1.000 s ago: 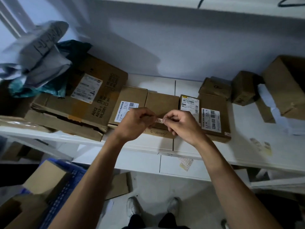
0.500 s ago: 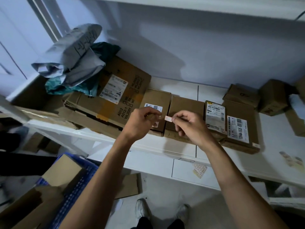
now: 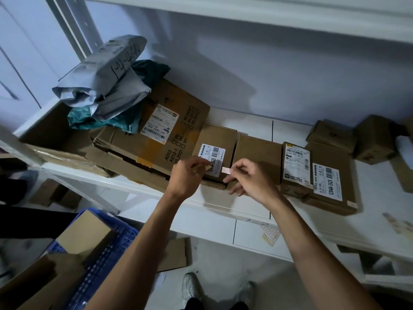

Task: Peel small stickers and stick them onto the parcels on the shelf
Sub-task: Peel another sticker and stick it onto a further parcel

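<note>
One small sticker (image 3: 226,170) is pinched at its edge between the thumb and forefinger of the right hand (image 3: 250,179), held just above the front of a flat brown parcel (image 3: 215,142) that bears a white barcode label (image 3: 212,158). Beside it, the left hand (image 3: 187,175) is closed on a thin backing strip (image 3: 201,167), its fingertips over the label's lower left corner; the two hands are near each other but apart. A second ago they were joined on the strip, so the sticker has since come free, and the view has swung leftward. Four flat parcels lie side by side on the white shelf (image 3: 245,120): the labelled one, a plain one (image 3: 259,153), a narrow one (image 3: 296,164) with a label, and a wide one (image 3: 330,175) with a barcode label. To the left a large carton (image 3: 174,121) carries three soft mailer bags, two grey (image 3: 111,70) and one teal (image 3: 89,119). Two small boxes (image 3: 333,135) sit at the back right. Below, a blue crate (image 3: 107,249) holds a cardboard box (image 3: 83,233), and a sticker sheet (image 3: 270,234) lies on the lower shelf.
</note>
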A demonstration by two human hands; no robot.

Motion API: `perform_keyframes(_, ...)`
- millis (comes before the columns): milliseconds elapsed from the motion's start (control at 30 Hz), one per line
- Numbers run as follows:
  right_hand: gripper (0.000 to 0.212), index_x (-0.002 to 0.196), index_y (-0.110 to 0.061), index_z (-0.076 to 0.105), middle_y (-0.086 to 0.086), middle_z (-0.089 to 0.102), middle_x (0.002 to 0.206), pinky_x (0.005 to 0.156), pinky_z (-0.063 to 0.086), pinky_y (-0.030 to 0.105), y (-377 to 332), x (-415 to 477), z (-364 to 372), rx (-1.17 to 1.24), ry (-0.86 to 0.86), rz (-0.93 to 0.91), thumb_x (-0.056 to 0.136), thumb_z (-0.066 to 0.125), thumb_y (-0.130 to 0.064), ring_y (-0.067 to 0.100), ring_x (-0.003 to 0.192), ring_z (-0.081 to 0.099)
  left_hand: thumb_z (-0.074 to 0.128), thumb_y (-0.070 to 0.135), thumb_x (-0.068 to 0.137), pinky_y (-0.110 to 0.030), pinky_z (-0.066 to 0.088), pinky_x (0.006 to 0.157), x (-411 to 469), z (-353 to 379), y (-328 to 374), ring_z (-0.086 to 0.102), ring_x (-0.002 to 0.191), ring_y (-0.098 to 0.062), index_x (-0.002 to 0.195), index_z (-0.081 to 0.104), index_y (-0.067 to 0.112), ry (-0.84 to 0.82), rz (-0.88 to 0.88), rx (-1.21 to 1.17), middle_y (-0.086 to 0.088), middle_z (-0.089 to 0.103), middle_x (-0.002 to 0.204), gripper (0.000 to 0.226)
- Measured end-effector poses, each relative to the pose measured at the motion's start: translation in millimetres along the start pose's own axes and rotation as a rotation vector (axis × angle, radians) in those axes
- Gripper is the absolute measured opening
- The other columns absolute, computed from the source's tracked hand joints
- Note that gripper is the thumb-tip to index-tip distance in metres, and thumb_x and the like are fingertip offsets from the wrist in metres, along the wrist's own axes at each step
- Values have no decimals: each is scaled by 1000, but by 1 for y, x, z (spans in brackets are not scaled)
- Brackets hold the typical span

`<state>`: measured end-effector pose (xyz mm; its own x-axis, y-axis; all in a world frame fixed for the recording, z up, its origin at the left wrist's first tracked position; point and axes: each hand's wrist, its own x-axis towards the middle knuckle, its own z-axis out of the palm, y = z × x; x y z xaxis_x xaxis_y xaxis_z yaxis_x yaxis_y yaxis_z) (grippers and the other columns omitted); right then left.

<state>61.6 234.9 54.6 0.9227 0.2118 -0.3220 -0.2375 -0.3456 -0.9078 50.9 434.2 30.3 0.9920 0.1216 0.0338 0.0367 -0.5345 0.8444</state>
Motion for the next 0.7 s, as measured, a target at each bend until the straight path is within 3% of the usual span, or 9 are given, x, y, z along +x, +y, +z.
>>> perform_keyframes(100,10,96,-14,53,11,77,90,53,50,27,5,1,2,0,27,-19,105,49,-16,33,69,75,61,7,92,-7,50,78,-1,2,-3,69,103,-12,100,77,19,30,-4,-14,0,75,110,22)
perform_keyframes(233,9,96,-13,56,7,77,86,57,53,22,7,3,0,-55,93,-88,104,51,-13,26,71,76,63,7,91,-22,56,86,3,3,-8,70,100,-9,98,78,21,22,-40,-70,6,75,103,22)
perform_keyframes(333,9,95,-11,58,7,77,85,72,60,33,11,9,-6,-72,108,-115,102,53,-12,24,75,76,63,6,93,-31,60,87,5,0,-11,71,99,-9,100,77,17,-19,-119,-202,3,75,104,19)
perform_keyframes(467,10,91,-16,61,0,78,80,88,59,45,13,21,-15,-115,117,-157,99,57,-14,13,79,75,62,6,95,-25,59,73,2,-4,-6,72,94,-9,100,75,14,-50,-186,-307,0,75,102,17)
perform_keyframes(700,12,87,-22,61,-7,78,80,96,54,52,11,42,-29,-120,137,-137,97,57,-18,15,85,74,64,5,94,-23,59,84,-1,-4,2,73,96,-10,103,74,5,-101,-201,-400,-4,76,104,14)
